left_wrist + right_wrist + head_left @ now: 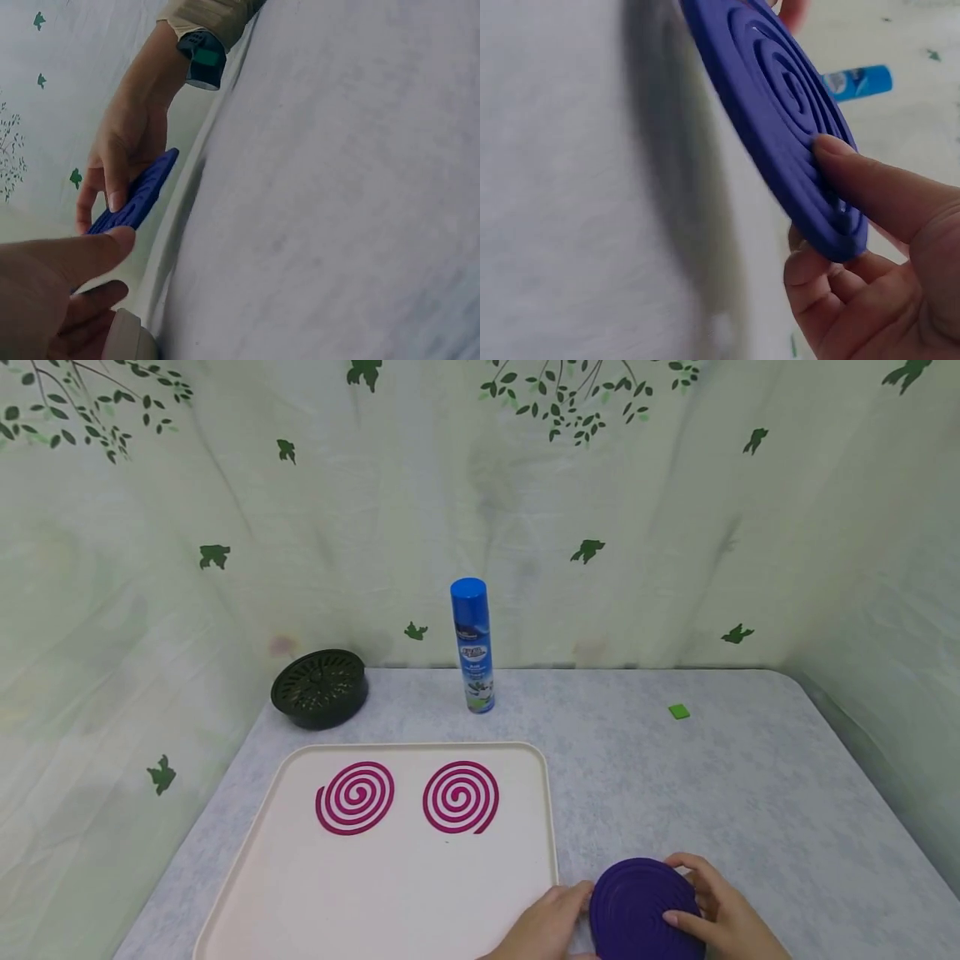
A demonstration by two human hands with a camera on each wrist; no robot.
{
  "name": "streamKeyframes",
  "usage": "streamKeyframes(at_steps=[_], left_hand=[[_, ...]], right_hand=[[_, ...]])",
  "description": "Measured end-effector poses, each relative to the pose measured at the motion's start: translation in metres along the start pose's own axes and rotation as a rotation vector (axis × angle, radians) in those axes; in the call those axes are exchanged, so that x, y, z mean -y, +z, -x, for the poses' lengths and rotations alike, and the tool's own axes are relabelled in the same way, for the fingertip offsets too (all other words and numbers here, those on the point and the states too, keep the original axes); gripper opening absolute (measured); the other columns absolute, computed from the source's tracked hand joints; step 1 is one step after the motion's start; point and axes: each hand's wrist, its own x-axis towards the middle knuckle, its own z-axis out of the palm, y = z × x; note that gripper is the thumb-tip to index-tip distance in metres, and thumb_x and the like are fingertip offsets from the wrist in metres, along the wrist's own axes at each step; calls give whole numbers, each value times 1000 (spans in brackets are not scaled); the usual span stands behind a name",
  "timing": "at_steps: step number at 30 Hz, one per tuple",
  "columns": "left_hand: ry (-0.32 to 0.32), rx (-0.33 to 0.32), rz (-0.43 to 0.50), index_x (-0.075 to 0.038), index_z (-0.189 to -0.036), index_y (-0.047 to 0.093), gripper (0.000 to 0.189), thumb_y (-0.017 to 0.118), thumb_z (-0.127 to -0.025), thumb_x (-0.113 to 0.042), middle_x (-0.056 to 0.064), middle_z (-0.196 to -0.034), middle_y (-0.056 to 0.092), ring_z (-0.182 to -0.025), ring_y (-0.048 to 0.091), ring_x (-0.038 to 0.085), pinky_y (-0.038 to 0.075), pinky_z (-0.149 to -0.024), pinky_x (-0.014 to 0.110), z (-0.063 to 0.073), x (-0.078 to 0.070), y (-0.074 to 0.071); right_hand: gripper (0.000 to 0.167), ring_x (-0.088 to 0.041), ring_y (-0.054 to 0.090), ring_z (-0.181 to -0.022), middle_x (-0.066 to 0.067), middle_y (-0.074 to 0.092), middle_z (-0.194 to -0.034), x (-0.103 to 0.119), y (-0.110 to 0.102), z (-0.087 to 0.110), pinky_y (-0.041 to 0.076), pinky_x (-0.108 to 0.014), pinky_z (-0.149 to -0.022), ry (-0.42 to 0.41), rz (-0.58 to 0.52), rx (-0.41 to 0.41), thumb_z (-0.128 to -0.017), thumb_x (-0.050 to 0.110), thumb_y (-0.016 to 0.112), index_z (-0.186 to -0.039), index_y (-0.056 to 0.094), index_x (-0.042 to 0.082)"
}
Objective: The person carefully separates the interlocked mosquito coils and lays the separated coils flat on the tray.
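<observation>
A round purple mosquito coil (633, 906), its spiral grooves closely nested, is held up over the table just right of the tray. My right hand (723, 914) grips its right side; in the right wrist view the thumb (885, 184) presses the spiral face while the other fingers curl behind the rim. On the opposite edge is my left hand (546, 920), its thumb (105, 251) pinching the rim in the left wrist view. Two magenta mosquito coils (355, 798) lie side by side on the white tray (360, 893), towards its far edge.
Behind the tray stands a blue spray can (472, 647). A black slotted round holder (321, 689) sits at the table's back left. Farther right lies a small green square (679, 712). A pale curtain (645, 493) with leaf and bird prints hangs around the table.
</observation>
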Motion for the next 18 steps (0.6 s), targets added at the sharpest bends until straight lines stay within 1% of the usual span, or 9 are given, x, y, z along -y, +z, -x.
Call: streamKeyframes(at_steps=[3, 4, 5, 7, 10, 12, 14, 16, 18], left_hand=[[-64, 46, 236, -6, -126, 36, 68, 74, -74, -29, -7, -105, 59, -101, 51, 4, 40, -85, 16, -3, -3, -8], [-69, 47, 299, -6, -128, 33, 69, 74, -75, -25, -6, -106, 59, -100, 52, 3, 41, -84, 15, -4, -4, -11], [-59, 40, 341, -6, -129, 31, 71, 74, -75, -22, -5, -106, 59, -99, 52, 2, 41, -83, 14, -5, -4, -15], [-23, 4, 398, -4, -131, 28, 74, 74, -75, -16, -1, -104, 60, -96, 54, 2, 41, -81, 12, -9, -5, -25], [23, -89, 438, -2, -132, 27, 75, 74, -74, -11, 3, -103, 60, -92, 56, 4, 43, -80, 12, -15, -4, -44], [27, -163, 468, 0, -130, 31, 69, 72, -76, -9, 6, -100, 61, -89, 58, 7, 45, -79, 15, -19, -2, -57], [9, -235, 511, 2, -127, 36, 59, 69, -78, -5, 9, -96, 63, -84, 60, 11, 47, -77, 19, -24, 0, -70], [-36, -294, 560, 4, -122, 41, 49, 65, -80, 0, 12, -90, 64, -79, 61, 14, 50, -72, 23, -28, 3, -82], [-76, -349, 593, 3, -119, 45, 41, 62, -82, 0, 12, -86, 64, -75, 61, 14, 51, -69, 24, -30, 7, -92]], right_hand=[[51, -11, 59, -80, -5, 59, -93, 12, 1, -3, 52, -30, -62, 30, 22, -80, -84, 6, 61, -126, 32, -2], [52, -12, 59, -80, -6, 59, -93, 17, 2, -5, 52, -30, -62, 38, 23, -105, -84, 6, 62, -126, 33, -2], [52, -13, 59, -79, -8, 58, -92, 22, 2, -7, 52, -31, -61, 43, 23, -128, -84, 5, 62, -126, 33, -2], [52, -14, 60, -78, -11, 57, -92, 32, 3, -12, 52, -32, -60, 68, 7, -182, -83, 5, 62, -126, 34, 1], [53, -17, 61, -76, -14, 56, -93, 48, 6, -22, 53, -33, -58, 52, -2, -264, -81, 3, 64, -127, 36, 4], [54, -18, 62, -76, -16, 57, -95, 59, 8, -31, 53, -33, -58, 20, -7, -304, -80, 1, 65, -126, 38, 6], [55, -19, 62, -78, -17, 57, -97, 68, 11, -40, 53, -33, -59, -37, -5, -333, -78, -2, 66, -126, 39, 5], [56, -19, 62, -79, -17, 57, -98, 77, 14, -50, 53, -32, -61, -97, -18, -348, -77, -5, 66, -126, 40, 3], [56, -19, 62, -79, -18, 56, -96, 86, 18, -61, 53, -31, -61, -150, -43, -360, -76, -8, 66, -125, 41, 2]])
